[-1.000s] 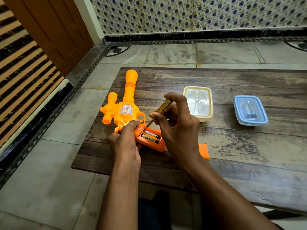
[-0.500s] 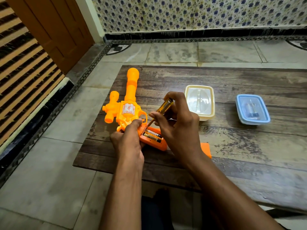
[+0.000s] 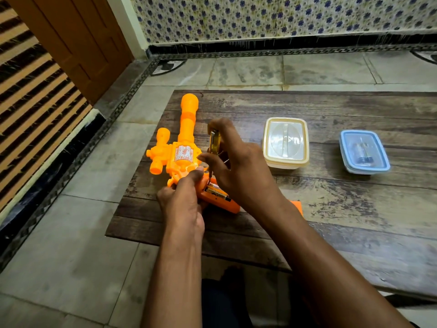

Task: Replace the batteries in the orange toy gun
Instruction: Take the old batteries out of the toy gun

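The orange toy gun (image 3: 182, 147) lies at the desk's (image 3: 331, 204) left edge, barrel toward the far edge, batteries (image 3: 216, 191) showing in its open grip. The left hand (image 3: 183, 200) grips the gun's grip. The right hand (image 3: 238, 166) pinches a yellow-handled screwdriver (image 3: 214, 144), tip down at the batteries. Two lidded containers, cream (image 3: 286, 142) and blue (image 3: 364, 151), sit near the far right.

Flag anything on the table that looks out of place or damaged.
Nothing looks damaged. The orange battery cover lies loose on the table behind the right forearm, off the toy gun, whose grip compartment is open with batteries showing.
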Demonstrator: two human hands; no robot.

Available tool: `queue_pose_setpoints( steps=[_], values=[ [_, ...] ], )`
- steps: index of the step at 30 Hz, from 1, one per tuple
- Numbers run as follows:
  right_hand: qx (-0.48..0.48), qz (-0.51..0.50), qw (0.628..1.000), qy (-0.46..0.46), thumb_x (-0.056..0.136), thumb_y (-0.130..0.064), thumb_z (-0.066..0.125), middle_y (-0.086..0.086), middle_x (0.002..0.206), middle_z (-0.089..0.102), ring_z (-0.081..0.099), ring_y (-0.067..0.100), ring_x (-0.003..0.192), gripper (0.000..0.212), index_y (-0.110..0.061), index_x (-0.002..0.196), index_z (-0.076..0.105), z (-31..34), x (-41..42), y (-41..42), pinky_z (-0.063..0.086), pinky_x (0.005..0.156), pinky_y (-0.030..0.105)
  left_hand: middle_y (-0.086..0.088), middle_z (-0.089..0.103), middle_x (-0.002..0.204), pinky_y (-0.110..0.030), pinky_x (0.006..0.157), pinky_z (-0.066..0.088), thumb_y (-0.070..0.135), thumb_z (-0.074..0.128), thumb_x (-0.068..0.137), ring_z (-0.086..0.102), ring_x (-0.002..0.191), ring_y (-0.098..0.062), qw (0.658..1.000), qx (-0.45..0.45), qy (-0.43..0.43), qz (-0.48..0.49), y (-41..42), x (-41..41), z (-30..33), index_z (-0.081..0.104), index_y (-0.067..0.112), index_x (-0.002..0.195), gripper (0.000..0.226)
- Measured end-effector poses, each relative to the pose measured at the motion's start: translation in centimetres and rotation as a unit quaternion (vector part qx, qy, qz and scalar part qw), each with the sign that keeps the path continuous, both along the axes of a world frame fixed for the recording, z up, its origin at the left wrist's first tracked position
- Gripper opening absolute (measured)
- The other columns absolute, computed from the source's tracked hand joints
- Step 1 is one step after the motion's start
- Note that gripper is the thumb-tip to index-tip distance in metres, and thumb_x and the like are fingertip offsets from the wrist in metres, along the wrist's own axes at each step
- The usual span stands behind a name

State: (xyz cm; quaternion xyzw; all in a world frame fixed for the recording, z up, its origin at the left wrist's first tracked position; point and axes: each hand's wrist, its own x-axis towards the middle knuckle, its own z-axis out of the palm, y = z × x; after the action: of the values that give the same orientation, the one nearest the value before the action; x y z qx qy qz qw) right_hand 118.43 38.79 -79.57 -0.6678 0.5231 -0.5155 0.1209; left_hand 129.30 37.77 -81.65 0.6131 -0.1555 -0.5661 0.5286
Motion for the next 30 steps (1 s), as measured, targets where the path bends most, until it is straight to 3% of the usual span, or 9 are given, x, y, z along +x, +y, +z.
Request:
queue_pose_setpoints(
  steps=[4, 6, 9, 12, 15, 19, 23, 30],
  values=[
    [0.015, -0.003, 0.999, 0.03, 0.09, -0.01, 0.073, -0.006, 0.067, 0.05, 0.043, 0.019, 0.056, 0.046, -0.003, 0.131, 0.053, 0.4, 0.0, -0.2, 0.033, 0.055, 0.027, -0.019, 0.075, 0.109, -0.035, 0.058, 0.059, 0.002, 0.08, 0.076, 0.073, 0.077, -0.026, 1.0, -0.001, -0.002, 0.001, 0.0, 0.0, 0.1, 0.061, 0.006, 0.125, 0.052],
    [0.02, 0.003, 0.998, 0.053, 0.091, -0.012, 0.072, 0.0, 0.068, 0.056, 0.051, 0.025, 0.06, 0.047, -0.006, 0.133, 0.052, 0.6, 0.1, -0.1, 0.038, 0.058, 0.035, -0.02, 0.073, 0.106, -0.039, 0.066, 0.06, 0.002, 0.081, 0.075, 0.071, 0.077, -0.026, 1.0, 0.001, -0.002, 0.004, -0.1, 0.0, 0.2, 0.059, 0.005, 0.119, 0.049],
    [0.024, 0.023, 0.996, 0.082, 0.092, -0.013, 0.07, 0.01, 0.078, 0.066, 0.063, 0.034, 0.074, 0.048, -0.008, 0.135, 0.05, 1.1, 0.1, 0.1, 0.038, 0.062, 0.037, -0.014, 0.069, 0.086, -0.035, 0.06, 0.057, -0.002, 0.079, 0.076, 0.066, 0.063, -0.02, 1.0, -0.006, 0.002, 0.003, 0.1, -0.3, 0.3, 0.059, 0.006, 0.106, 0.036],
    [0.053, 0.029, 0.995, 0.077, 0.095, -0.013, 0.069, 0.011, 0.082, 0.068, 0.064, 0.034, 0.075, 0.05, -0.01, 0.14, 0.047, 1.4, 0.0, -0.1, 0.042, 0.062, 0.038, -0.015, 0.071, 0.093, -0.038, 0.065, 0.059, -0.001, 0.079, 0.077, 0.069, 0.07, -0.022, 1.0, -0.006, -0.002, 0.006, 0.2, -0.4, 0.2, 0.06, 0.007, 0.106, 0.036],
    [0.066, 0.016, 0.998, 0.008, 0.094, -0.012, 0.07, -0.005, 0.078, 0.061, 0.057, 0.018, 0.062, 0.047, -0.009, 0.134, 0.048, 0.9, -0.5, -0.5, 0.044, 0.06, 0.031, -0.015, 0.075, 0.098, -0.043, 0.069, 0.062, 0.001, 0.081, 0.077, 0.074, 0.079, -0.026, 1.0, -0.011, -0.008, 0.0, 0.2, -0.3, -0.1, 0.064, 0.01, 0.107, 0.035],
    [0.076, -0.037, 0.99, -0.117, 0.094, -0.027, 0.065, 0.008, 0.077, 0.07, 0.072, 0.027, 0.067, 0.038, -0.022, 0.122, 0.041, -1.1, -1.5, -0.5, 0.06, 0.062, 0.05, -0.013, 0.077, 0.095, -0.046, 0.068, 0.063, 0.0, 0.08, 0.079, 0.077, 0.08, -0.027, 1.0, -0.024, 0.004, -0.016, 0.0, -0.2, -0.2, 0.066, 0.015, 0.097, 0.027],
    [0.08, -0.091, 0.967, -0.225, 0.092, -0.024, 0.068, 0.013, 0.081, 0.071, 0.075, 0.028, 0.07, 0.034, -0.023, 0.113, 0.042, -2.7, -1.3, 0.6, 0.061, 0.062, 0.053, -0.015, 0.077, 0.099, -0.046, 0.066, 0.063, -0.002, 0.077, 0.082, 0.077, 0.083, -0.029, 0.999, -0.026, 0.016, -0.022, -0.4, 0.1, -0.4, 0.068, 0.013, 0.097, 0.024],
    [0.086, -0.117, 0.951, -0.274, 0.089, -0.026, 0.073, 0.011, 0.082, 0.07, 0.076, 0.026, 0.073, 0.036, -0.026, 0.106, 0.042, -3.4, -0.8, 1.7, 0.062, 0.066, 0.053, -0.015, 0.077, 0.104, -0.045, 0.066, 0.063, 0.0, 0.078, 0.083, 0.077, 0.086, -0.029, 0.999, -0.021, 0.015, -0.024, -0.6, 0.2, -0.7, 0.068, 0.013, 0.102, 0.025]
  ],
)
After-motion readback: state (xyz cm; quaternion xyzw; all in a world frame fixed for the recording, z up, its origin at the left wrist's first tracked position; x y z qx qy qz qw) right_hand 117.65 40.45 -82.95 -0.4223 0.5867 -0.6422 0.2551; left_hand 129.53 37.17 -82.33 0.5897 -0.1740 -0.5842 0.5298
